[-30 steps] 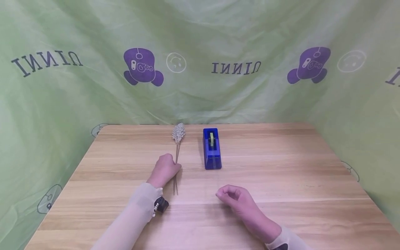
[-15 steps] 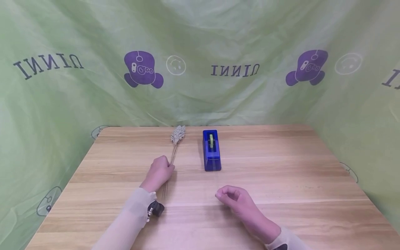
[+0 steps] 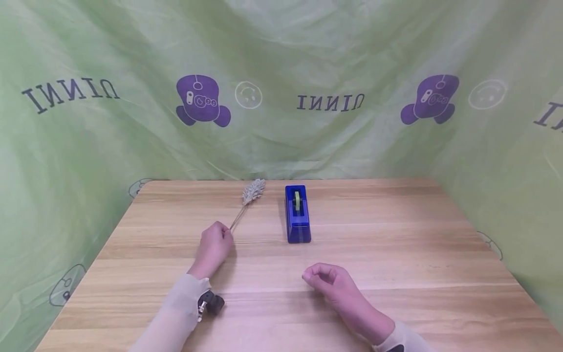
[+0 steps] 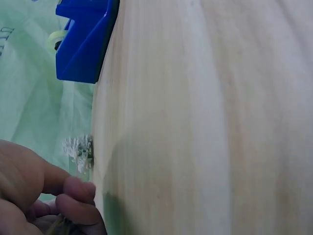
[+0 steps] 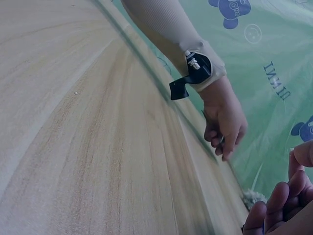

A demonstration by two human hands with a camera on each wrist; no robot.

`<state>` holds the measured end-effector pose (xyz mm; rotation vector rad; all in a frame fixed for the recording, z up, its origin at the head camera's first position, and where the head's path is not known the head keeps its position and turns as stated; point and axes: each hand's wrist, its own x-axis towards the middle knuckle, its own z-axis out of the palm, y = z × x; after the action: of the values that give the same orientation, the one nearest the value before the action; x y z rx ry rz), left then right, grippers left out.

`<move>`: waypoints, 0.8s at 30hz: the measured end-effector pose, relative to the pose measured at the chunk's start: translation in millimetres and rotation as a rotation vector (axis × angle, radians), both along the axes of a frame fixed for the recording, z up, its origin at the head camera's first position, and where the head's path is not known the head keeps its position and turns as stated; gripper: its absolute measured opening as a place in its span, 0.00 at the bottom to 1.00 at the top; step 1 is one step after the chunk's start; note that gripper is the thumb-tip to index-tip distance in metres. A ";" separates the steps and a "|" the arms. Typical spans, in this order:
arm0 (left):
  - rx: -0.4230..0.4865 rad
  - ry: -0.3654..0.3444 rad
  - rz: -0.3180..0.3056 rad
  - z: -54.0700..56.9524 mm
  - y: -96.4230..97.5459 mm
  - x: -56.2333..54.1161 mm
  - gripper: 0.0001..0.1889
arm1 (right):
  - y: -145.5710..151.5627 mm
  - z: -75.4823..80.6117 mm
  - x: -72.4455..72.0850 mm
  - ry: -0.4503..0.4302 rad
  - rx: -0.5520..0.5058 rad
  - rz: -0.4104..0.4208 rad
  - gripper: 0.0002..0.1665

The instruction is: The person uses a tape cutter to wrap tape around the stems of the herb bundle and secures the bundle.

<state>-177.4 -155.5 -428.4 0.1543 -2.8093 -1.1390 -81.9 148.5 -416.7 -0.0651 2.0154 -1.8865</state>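
In the head view my left hand (image 3: 214, 249) pinches the thin brown stems of a dried flower sprig (image 3: 253, 191). The sprig's pale grey head points away to the right, and the lower stems are hidden by the hand. In the left wrist view the flower head (image 4: 79, 149) shows beyond the curled fingers. A blue tape dispenser (image 3: 298, 215) with a yellow-green core stands to the right of the sprig. My right hand (image 3: 336, 288) stays in front of it, thumb and index finger together. A faint strip of clear tape seems to run from the dispenser to these fingertips.
The wooden table (image 3: 418, 244) extends on both sides of the hands. Behind it and at its sides hangs a green curtain (image 3: 272, 142) with purple figures and lettering. A small black camera (image 3: 214, 303) sits on the left wrist.
My left hand has moved left and slightly nearer with the sprig, whose stems now lean more to the right. The right hand and the dispenser have stayed in place.
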 end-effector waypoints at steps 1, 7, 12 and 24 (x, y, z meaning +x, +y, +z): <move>0.011 0.004 0.002 -0.6 -1.6 0.0 0.10 | -0.1 0.1 0.3 -0.001 0.001 0.000 0.13; 0.012 0.022 -0.022 0.8 -10.9 5.1 0.09 | -0.7 1.9 1.0 0.004 0.002 -0.004 0.15; -0.002 0.048 -0.039 8.6 -19.3 19.3 0.08 | 0.2 3.4 1.3 0.005 0.005 -0.011 0.15; 0.062 -0.024 -0.068 31.3 -52.3 66.6 0.07 | 2.7 5.6 -0.3 0.007 -0.026 -0.014 0.12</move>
<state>-110.9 -207.8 -397.1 0.0779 -2.8219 -1.2471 -82.3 151.2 -411.1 -0.0652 2.0017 -1.9236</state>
